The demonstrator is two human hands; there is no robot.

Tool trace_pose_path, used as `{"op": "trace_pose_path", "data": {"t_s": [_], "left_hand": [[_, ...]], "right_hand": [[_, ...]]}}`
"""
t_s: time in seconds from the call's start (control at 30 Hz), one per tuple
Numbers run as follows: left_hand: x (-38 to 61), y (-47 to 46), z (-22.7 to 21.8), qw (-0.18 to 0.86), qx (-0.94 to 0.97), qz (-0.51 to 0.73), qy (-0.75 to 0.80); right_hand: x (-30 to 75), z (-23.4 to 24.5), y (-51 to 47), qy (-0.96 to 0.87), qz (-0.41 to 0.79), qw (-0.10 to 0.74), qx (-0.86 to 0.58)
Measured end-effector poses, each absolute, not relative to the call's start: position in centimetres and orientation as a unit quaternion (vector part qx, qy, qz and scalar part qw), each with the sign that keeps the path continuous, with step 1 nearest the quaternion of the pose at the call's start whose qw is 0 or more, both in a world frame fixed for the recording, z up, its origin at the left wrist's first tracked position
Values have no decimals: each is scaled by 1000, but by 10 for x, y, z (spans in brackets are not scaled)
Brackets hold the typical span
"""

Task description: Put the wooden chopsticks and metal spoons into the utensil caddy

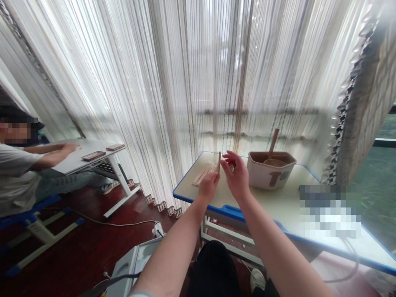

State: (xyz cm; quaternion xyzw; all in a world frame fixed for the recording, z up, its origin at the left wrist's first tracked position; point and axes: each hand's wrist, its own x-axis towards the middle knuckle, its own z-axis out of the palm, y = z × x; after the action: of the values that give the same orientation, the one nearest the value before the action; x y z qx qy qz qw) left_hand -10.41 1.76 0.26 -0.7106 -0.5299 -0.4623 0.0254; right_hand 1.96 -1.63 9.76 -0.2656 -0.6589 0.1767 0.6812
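My left hand is over the near part of a cream desk with a blue edge. Its fingertips pinch a thin wooden stick that stands upright. A loose bunch of similar flat sticks lies just left of those fingers on the desktop. My right hand hangs open beside the upright stick, fingers curled, holding nothing. To its right stands a beige tub with a brown divided insert and a wooden handle rising out of it.
A pixelated object lies at the desk's right. Long string curtains hang behind the desk. To the left, a seated person's hand rests on a white table holding two flat trays. A cable and plug lie on the dark floor.
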Motion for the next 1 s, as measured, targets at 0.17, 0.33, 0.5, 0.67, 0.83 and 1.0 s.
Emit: {"op": "trace_pose_path", "data": {"t_s": [0.17, 0.33, 0.5, 0.67, 0.83, 1.0], "left_hand": [[-103, 19, 2, 57, -720, -458, -518], [-102, 22, 0, 76, -736, -441, -507], [-103, 23, 0, 76, -753, -413, -506], [-105, 24, 0, 76, -763, -370, -525], [-104, 20, 2, 83, -768, -359, -523], [-101, 18, 4, 95, -767, -354, -526]], "right_hand": [[35, 69, 16, -708, 147, 630, -284], [41, 48, 36, -721, 197, 599, -286], [39, 41, 43, -684, 208, 635, -293], [36, 34, 45, -669, 238, 643, -288], [40, 29, 41, -701, 207, 619, -287], [42, 23, 40, -688, 185, 631, -306]]}}
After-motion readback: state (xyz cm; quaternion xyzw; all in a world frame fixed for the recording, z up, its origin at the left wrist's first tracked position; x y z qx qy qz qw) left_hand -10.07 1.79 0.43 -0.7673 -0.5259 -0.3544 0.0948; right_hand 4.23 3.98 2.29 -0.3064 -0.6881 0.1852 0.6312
